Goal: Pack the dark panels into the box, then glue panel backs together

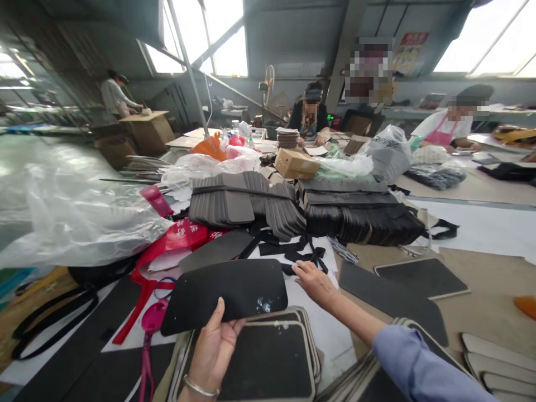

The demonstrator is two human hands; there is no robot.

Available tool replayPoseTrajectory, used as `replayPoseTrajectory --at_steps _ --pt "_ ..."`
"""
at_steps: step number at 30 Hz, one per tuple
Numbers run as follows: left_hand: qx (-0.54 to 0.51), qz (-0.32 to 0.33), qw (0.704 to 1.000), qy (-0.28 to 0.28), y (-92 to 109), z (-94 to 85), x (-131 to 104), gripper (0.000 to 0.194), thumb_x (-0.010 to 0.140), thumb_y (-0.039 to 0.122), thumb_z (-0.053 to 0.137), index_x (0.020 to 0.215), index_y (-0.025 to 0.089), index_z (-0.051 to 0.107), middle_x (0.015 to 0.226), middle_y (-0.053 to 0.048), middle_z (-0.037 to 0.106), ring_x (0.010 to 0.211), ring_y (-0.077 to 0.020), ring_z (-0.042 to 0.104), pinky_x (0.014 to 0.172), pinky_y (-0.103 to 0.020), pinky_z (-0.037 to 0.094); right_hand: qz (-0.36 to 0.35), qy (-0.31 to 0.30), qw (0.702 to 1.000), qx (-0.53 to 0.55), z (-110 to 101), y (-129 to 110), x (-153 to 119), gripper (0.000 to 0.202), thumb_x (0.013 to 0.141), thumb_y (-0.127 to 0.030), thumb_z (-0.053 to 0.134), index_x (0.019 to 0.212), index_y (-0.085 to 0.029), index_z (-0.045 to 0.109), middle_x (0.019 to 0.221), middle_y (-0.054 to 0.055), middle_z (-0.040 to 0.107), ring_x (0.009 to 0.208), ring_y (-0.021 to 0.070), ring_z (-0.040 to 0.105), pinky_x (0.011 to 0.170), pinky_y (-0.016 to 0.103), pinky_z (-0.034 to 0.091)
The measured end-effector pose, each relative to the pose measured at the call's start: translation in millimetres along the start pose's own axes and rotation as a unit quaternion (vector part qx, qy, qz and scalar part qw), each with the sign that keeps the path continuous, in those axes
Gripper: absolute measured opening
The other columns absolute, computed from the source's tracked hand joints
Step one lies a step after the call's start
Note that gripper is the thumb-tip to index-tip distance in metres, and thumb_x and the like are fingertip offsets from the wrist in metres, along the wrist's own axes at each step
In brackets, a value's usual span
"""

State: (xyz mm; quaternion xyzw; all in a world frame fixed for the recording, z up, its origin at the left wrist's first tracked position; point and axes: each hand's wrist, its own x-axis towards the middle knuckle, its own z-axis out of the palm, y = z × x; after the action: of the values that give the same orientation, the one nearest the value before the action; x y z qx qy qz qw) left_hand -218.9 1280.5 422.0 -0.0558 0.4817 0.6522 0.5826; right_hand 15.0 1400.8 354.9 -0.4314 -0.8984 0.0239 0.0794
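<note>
My left hand (218,340), wearing a silver bangle, grips a black panel (209,293) with rounded corners, thumb on top and fingers beneath. Whitish smears mark the panel's right end. Just right of it, my right hand (316,282) is closed at the fingertips on a short black strip (287,269). Loose black strips (288,248) lie beyond that hand on white paper. Below the held panel is a stack of dark panels with pale borders (268,360), its top one also smeared with white.
Bundled grey panels (221,204) and bundled black pieces (360,223) stand across the table. Clear plastic (84,218), a red bag (180,237) and a pink lanyard (154,317) lie left. More dark panels (393,298) lie right. A co-worker (310,114) sits opposite; others work farther off.
</note>
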Motion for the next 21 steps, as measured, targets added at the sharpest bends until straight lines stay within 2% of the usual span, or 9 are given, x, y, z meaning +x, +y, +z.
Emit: replayPoseTrajectory --at_steps 2,4,6,9,12,14,17,19,21 --pt "-0.010 -0.003 1.000 -0.005 -7 17.6 22 0.032 0.082 0.016 0.051 0.113 0.017 0.054 0.101 -0.011 0.067 0.095 -0.0222 0.062 0.081 -0.039 0.053 0.174 -0.065 0.982 -0.011 19 22 16 0.055 0.080 -0.045 0.053 0.127 -0.019 0.043 0.127 0.019 0.043 0.107 0.0309 0.048 0.080 0.044 0.046" --pt "-0.026 0.001 1.000 -0.017 -16 29.9 43 0.030 0.082 0.017 0.051 0.111 0.016 0.055 0.099 -0.012 0.067 0.093 -0.0213 0.062 0.082 -0.038 0.053 0.269 -0.107 0.957 -0.014 35 33 28 0.065 0.077 -0.055 0.052 0.131 -0.022 0.036 0.130 0.021 0.036 0.107 0.0344 0.047 0.074 0.045 0.046" --pt "-0.041 0.007 0.999 -0.011 -28 36.3 62 0.027 0.082 0.018 0.051 0.108 0.017 0.056 0.096 -0.010 0.067 0.089 -0.0194 0.063 0.081 -0.037 0.053 0.256 -0.137 0.957 -0.007 48 37 34 0.049 0.082 -0.048 0.048 0.124 -0.024 0.043 0.124 0.018 0.041 0.104 0.0316 0.049 0.071 0.039 0.046" --pt "-0.035 -0.006 0.998 0.059 -47 34.8 88 0.018 0.082 0.020 0.051 0.097 0.016 0.058 0.090 -0.009 0.066 0.080 -0.0169 0.064 0.078 -0.037 0.053 0.200 -0.168 0.965 0.015 54 46 36 0.021 0.088 -0.030 0.041 0.105 -0.024 0.053 0.106 0.010 0.052 0.090 0.0213 0.056 0.065 0.028 0.044" --pt "-0.010 -0.022 0.991 0.133 -64 25.3 107 0.010 0.081 0.023 0.052 0.085 0.015 0.056 0.088 -0.008 0.062 0.081 -0.0164 0.061 0.078 -0.038 0.053 0.239 -0.169 0.956 0.004 42 63 37 0.023 0.091 -0.023 0.033 0.106 -0.018 0.050 0.099 0.011 0.053 0.082 0.0197 0.058 0.063 0.028 0.043" --pt "-0.001 -0.022 0.987 0.160 -71 19.9 114 0.011 0.080 0.025 0.053 0.082 0.015 0.055 0.089 -0.008 0.060 0.087 -0.0168 0.059 0.080 -0.038 0.051 0.254 -0.157 0.954 -0.012 28 64 41 0.025 0.091 -0.024 0.033 0.112 -0.016 0.044 0.099 0.012 0.053 0.084 0.0216 0.059 0.064 0.030 0.044" --pt "0.014 -0.029 0.984 0.177 -78 17.4 121 0.014 0.079 0.028 0.054 0.078 0.014 0.054 0.088 -0.009 0.058 0.093 -0.0185 0.056 0.084 -0.038 0.048 0.172 -0.162 0.972 -0.004 16 28 54 0.025 0.089 -0.031 0.039 0.111 -0.021 0.043 0.099 0.008 0.054 0.079 0.0208 0.061 0.060 0.028 0.045" --pt "0.028 -0.035 0.983 0.179 -81 18.0 125 0.016 0.080 0.028 0.053 0.075 0.013 0.053 0.084 -0.009 0.057 0.092 -0.0194 0.057 0.084 -0.039 0.048 0.079 -0.189 0.979 0.006 23 -11 64 0.021 0.089 -0.030 0.038 0.108 -0.022 0.046 0.098 0.008 0.054 0.075 0.0208 0.063 0.056 0.027 0.046" --pt "0.042 -0.036 0.981 0.188 -84 18.0 131 0.018 0.082 0.029 0.050 0.073 0.014 0.052 0.081 -0.008 0.056 0.090 -0.0192 0.057 0.083 -0.039 0.048 0.019 -0.213 0.977 0.009 38 -43 72 0.020 0.089 -0.022 0.035 0.104 -0.021 0.049 0.098 0.009 0.055 0.076 0.0215 0.064 0.056 0.028 0.047"
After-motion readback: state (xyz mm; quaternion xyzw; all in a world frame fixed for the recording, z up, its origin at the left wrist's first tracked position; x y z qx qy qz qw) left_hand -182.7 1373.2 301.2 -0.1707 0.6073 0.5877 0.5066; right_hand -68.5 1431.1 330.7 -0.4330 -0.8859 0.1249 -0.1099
